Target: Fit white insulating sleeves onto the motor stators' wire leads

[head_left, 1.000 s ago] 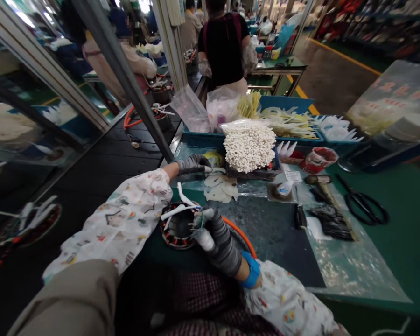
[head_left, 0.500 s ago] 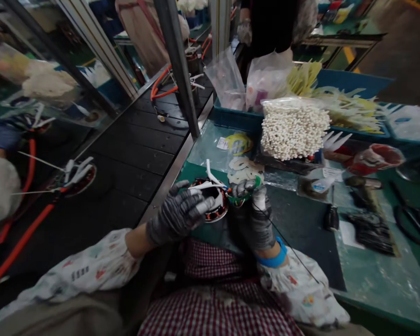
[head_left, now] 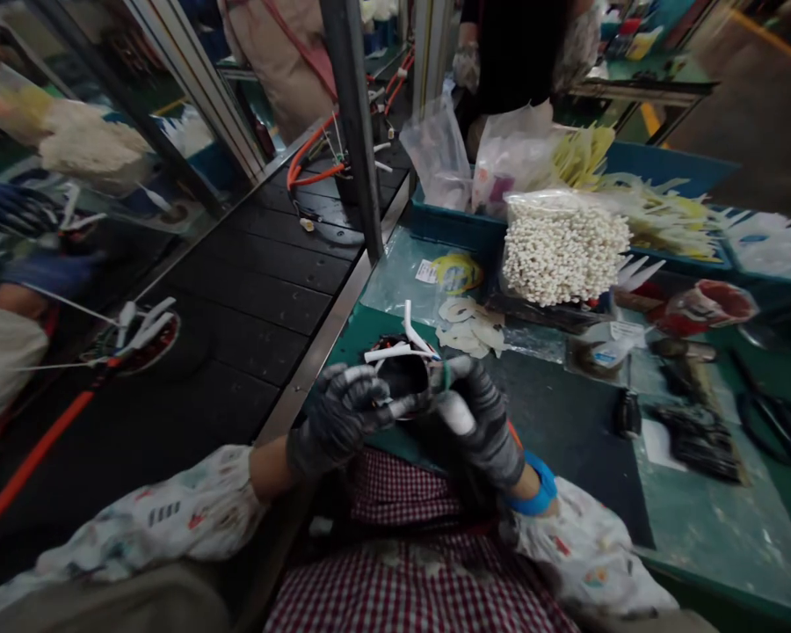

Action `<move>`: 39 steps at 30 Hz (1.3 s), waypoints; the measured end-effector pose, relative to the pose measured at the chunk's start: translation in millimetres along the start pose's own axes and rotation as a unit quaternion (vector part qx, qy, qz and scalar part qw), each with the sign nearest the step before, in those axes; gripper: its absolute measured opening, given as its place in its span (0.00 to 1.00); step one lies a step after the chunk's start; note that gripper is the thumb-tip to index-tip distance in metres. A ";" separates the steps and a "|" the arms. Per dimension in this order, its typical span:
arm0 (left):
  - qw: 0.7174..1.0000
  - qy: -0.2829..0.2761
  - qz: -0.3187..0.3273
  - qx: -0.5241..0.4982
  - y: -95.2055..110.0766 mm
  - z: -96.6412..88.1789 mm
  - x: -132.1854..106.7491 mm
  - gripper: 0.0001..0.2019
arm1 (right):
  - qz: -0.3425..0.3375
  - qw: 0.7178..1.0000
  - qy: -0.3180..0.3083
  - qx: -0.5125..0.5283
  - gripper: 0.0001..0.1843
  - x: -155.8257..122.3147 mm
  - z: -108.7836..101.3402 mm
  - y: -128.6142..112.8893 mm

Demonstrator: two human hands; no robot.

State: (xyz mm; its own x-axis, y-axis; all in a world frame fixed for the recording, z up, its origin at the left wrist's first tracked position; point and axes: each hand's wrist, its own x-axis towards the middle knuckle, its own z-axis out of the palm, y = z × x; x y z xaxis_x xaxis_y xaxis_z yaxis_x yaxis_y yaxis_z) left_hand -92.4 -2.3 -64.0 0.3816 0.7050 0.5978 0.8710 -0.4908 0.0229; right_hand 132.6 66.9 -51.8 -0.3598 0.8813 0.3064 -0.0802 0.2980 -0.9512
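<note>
A round motor stator (head_left: 403,378) with a dark hollow middle stands on the green bench in front of me. White insulating sleeves (head_left: 410,330) stick up from its far side. My left hand (head_left: 344,409), in a grey striped glove, curls its fingers on the stator's near left rim. At the right rim is my right hand (head_left: 478,413), gloved alike, with its fingers bent together. A thin green strand (head_left: 446,374) shows at its fingertips; what exactly they pinch is hidden. Flat pale sheet pieces (head_left: 469,325) lie just behind.
A bag of white sticks (head_left: 565,246) and blue bins (head_left: 672,163) stand behind. Scissors (head_left: 781,422), a hammer (head_left: 689,360) and a screwdriver (head_left: 627,411) lie right. A metal post (head_left: 354,132) rises by the conveyor (head_left: 250,290). A co-worker's gloved hands (head_left: 46,272) work at left.
My left hand has moved from above the stator down onto its near rim, fingers curling. My right hand has turned at the right rim. The co-worker's hands have come further into view.
</note>
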 end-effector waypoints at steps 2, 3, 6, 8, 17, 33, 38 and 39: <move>0.999 0.034 0.023 0.000 -2.3 1.3 -6.6 0.14 | -0.087 0.991 -0.050 -0.091 0.14 2.4 4.9 -11.6; 0.998 0.041 0.039 -0.018 -5.8 0.7 -9.3 0.14 | -0.129 0.977 -0.076 -0.152 0.15 4.5 8.6 -16.1; 0.988 0.007 0.050 -0.143 -22.7 -7.4 -13.9 0.11 | -0.177 0.912 -0.131 -0.345 0.17 10.3 23.2 -20.8; 0.958 -0.025 0.003 -0.286 -35.6 -15.7 -13.3 0.07 | -0.164 0.867 -0.151 -0.445 0.17 11.9 32.7 -18.0; 0.797 -0.238 -0.260 -0.491 -77.8 -1.2 60.7 0.36 | -0.153 0.844 -0.198 -0.475 0.18 21.0 34.3 -19.3; 0.904 -0.156 -0.064 -0.393 -10.2 -29.7 12.8 0.58 | -0.204 0.880 -0.112 -0.415 0.19 -58.9 28.3 -20.5; 0.901 -0.182 -0.086 -0.385 -6.0 -37.1 13.5 0.53 | -0.170 0.874 -0.132 -0.436 0.20 -67.7 32.4 -18.0; 0.898 -0.188 -0.095 -0.385 -4.8 -39.2 13.1 0.52 | -0.165 0.874 -0.132 -0.438 0.20 -69.0 33.3 -17.9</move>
State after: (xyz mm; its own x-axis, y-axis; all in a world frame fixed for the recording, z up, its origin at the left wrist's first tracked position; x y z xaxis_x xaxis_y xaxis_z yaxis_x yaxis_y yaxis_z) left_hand -103.8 -10.9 -24.9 0.4524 0.8657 0.2142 0.5145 -0.4496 0.7302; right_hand 127.9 -11.5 -57.1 -0.6631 0.6134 0.4289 0.4810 0.7883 -0.3837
